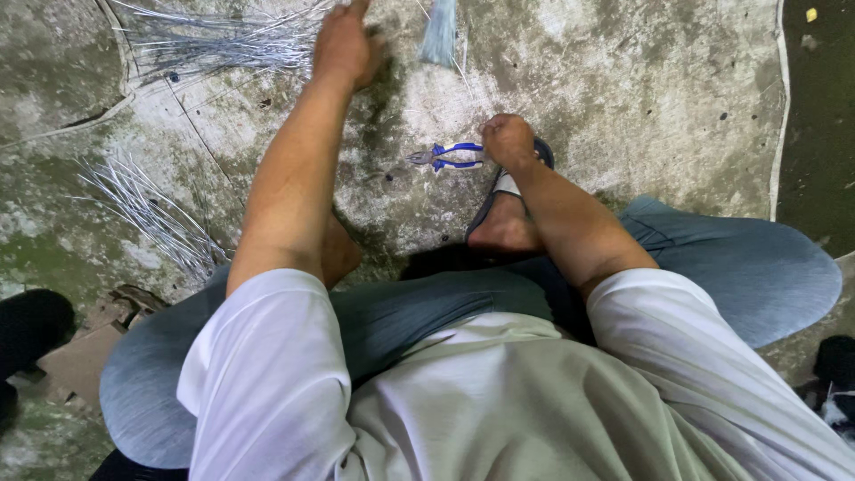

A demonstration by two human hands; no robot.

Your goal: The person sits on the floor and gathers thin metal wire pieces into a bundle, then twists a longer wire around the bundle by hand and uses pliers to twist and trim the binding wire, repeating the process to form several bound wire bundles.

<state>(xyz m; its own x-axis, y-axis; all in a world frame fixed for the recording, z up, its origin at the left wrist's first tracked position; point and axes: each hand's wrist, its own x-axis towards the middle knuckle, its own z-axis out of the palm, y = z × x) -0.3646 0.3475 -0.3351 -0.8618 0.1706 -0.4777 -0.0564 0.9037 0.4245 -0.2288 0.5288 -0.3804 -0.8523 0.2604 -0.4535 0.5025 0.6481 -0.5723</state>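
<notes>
Knees wide apart, the person sits low on the concrete floor (623, 80), grey trousers (748, 267) and white shirt (499, 410) filling the near edge of the view. One foot in a sandal (508, 209) is planted just ahead of the lap. Right beside that foot, the right hand (508, 141) is down on the floor, fingers curled into a loose fist over the handle ends of the blue-handled pliers (450, 157). The pliers lie flat on the concrete, jaws pointing left, handles touching the hand. Whether the fingers actually grip the handles or merely rest on them, I cannot tell from this angle.

Off to the left, a loose fan of cut wire pieces (147, 209) lies on the floor, well apart from both hands. Further out, the left arm stretches long and straight, and the left hand (343, 44) presses down at the end of a bundle of thin silvery wires (214, 40), fingers bent over the strands. At the very top edge, a pale blue tuft (439, 31) hangs just beside that hand.
</notes>
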